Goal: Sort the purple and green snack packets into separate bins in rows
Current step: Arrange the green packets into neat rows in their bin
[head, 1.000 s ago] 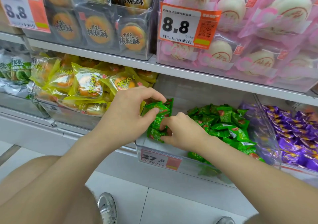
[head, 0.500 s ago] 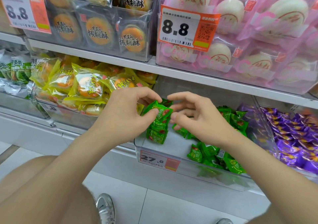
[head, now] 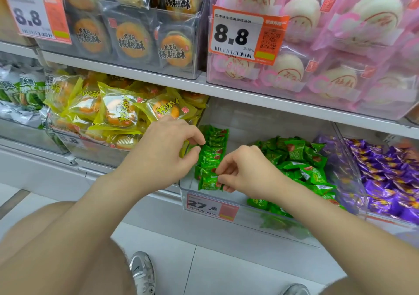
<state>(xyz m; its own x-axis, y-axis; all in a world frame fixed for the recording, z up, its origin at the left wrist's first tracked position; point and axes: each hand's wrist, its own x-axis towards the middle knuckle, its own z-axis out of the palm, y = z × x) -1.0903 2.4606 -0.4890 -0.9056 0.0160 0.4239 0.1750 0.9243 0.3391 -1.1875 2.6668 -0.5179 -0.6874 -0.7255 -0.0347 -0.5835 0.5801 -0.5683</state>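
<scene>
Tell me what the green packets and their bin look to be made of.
The green packets look like glossy plastic film: bright highlights, crimped ends. The bin seems clear rigid plastic: packets show through its front wall.

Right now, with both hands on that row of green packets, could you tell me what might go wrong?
1. The row of green packets stands on edge, held by the left hand and right hand; letting go could make it topple.
2. The loose green pile lies close beside it in the same clear bin and might slide into the row.
</scene>
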